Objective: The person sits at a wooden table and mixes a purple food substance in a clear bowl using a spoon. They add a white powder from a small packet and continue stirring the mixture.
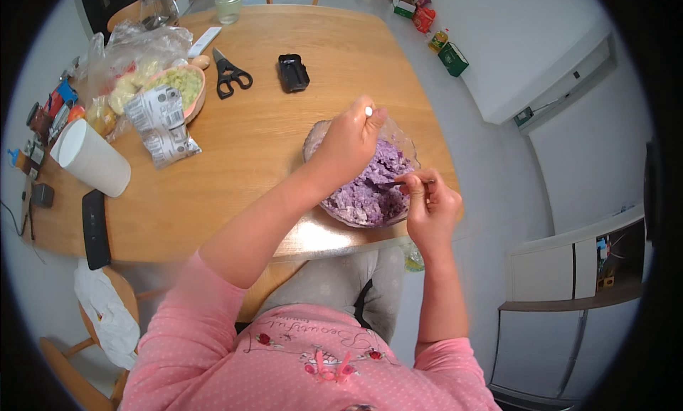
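Note:
A clear glass bowl [401, 129] with a wavy rim stands near the table's front edge, in front of me. Inside it lies a crumbly purple mash [355, 195] with paler lumps. My left hand [349, 136] is over the bowl's far left side, its fist closed around a handle with a white end [368, 111] showing at the top. The lower part of that tool is hidden behind the hand. At the bowl's right rim, my right hand [431, 197] pinches a thin dark utensil [392, 184]; its far end reaches into the mash, so its kind cannot be told.
Black-handled scissors [231, 77] and a black plastic tray [293, 72] lie beyond the bowl. Left are a pink bowl of pale green mash [187, 85], a printed packet [163, 125], plastic bags [144, 45], a paper towel roll [93, 157] and a black slab-like device [96, 229].

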`<act>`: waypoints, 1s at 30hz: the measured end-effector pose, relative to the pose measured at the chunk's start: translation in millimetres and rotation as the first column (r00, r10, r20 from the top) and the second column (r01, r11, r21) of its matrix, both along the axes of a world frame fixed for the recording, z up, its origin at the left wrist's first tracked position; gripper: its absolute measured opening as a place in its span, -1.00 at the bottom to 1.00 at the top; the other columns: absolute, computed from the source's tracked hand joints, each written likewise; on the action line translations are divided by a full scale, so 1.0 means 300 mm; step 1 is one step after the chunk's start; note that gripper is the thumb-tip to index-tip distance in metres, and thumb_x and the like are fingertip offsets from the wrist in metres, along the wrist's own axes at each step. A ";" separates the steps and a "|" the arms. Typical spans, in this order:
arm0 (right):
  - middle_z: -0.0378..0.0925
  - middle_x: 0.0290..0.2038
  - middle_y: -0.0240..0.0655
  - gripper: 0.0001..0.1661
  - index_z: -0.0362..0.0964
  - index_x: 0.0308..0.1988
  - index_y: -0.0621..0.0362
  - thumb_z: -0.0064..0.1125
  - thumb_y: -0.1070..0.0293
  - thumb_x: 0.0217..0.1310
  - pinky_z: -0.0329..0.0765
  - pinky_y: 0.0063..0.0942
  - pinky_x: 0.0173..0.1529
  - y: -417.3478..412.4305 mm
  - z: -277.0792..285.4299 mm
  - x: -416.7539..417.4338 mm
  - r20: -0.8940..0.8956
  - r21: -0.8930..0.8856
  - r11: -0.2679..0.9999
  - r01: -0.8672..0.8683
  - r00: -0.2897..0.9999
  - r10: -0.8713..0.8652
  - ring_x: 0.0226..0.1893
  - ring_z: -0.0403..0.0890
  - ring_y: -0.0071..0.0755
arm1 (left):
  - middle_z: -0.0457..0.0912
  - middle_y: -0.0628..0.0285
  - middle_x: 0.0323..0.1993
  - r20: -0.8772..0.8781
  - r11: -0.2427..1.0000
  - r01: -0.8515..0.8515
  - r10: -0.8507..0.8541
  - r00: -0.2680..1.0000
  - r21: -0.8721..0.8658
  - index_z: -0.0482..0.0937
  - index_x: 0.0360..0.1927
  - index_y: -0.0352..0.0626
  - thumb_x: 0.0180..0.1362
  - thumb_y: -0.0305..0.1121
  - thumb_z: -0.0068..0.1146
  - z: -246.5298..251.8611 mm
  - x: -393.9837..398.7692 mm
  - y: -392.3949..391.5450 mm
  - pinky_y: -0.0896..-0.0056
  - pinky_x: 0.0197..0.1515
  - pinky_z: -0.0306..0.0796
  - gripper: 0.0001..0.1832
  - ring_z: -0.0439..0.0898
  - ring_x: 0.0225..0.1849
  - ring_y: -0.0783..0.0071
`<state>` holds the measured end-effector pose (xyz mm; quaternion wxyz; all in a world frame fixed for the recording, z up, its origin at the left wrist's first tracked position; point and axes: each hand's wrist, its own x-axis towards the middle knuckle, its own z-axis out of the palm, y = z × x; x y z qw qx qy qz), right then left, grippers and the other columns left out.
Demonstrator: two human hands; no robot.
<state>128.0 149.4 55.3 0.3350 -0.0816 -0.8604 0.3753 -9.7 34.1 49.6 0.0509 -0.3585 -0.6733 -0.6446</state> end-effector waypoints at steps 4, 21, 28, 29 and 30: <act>0.64 -0.50 -0.31 -0.79 0.46 -0.41 0.33 0.02 0.50 0.33 0.53 -0.59 -0.39 0.040 0.011 -0.047 -0.049 -0.231 0.972 -0.039 0.998 0.028 -0.52 0.60 -0.57 | 0.28 0.06 -0.69 -0.023 1.000 0.004 -0.004 1.000 0.000 0.29 -0.42 -0.26 0.42 -0.05 -0.18 0.012 -0.014 0.008 0.23 -0.51 0.22 -0.55 0.27 -0.63 0.28; 0.62 -0.55 -0.32 -0.82 0.47 -0.42 0.31 0.09 0.50 0.30 0.51 -0.60 -0.44 -0.049 0.142 0.028 -0.076 -0.055 0.997 -0.059 0.996 0.054 -0.58 0.57 -0.58 | 0.29 0.06 -0.69 0.012 0.999 0.000 0.000 1.000 -0.036 0.31 -0.40 -0.26 0.41 -0.04 -0.17 0.017 -0.007 -0.016 0.22 -0.49 0.24 -0.55 0.28 -0.63 0.26; 0.59 -0.57 -0.26 -0.85 0.48 -0.41 0.27 0.13 0.50 0.27 0.45 -0.57 -0.48 -0.033 0.058 -0.032 0.104 0.144 0.984 -0.109 0.990 0.094 -0.61 0.54 -0.56 | 0.28 0.05 -0.70 -0.029 1.000 0.005 -0.005 1.000 0.026 0.30 -0.40 -0.26 0.41 -0.06 -0.16 0.005 -0.004 0.008 0.20 -0.51 0.22 -0.56 0.28 -0.64 0.25; 0.59 -0.57 -0.27 -0.84 0.48 -0.42 0.28 0.12 0.49 0.28 0.46 -0.58 -0.47 -0.031 0.086 -0.018 0.041 0.059 0.994 -0.093 0.995 0.091 -0.60 0.55 -0.57 | 0.29 0.04 -0.69 -0.046 1.000 -0.005 0.006 0.999 0.030 0.30 -0.40 -0.26 0.41 -0.06 -0.16 0.002 -0.003 0.008 0.20 -0.51 0.22 -0.56 0.28 -0.64 0.25; 0.60 -0.56 -0.28 -0.82 0.48 -0.43 0.29 0.11 0.49 0.29 0.47 -0.60 -0.46 -0.034 0.114 -0.019 -0.022 -0.024 0.994 -0.108 0.994 0.108 -0.59 0.55 -0.58 | 0.29 0.04 -0.69 -0.063 0.999 -0.040 0.042 0.997 0.037 0.30 -0.40 -0.26 0.41 -0.06 -0.16 -0.001 -0.013 -0.005 0.20 -0.51 0.22 -0.56 0.29 -0.63 0.25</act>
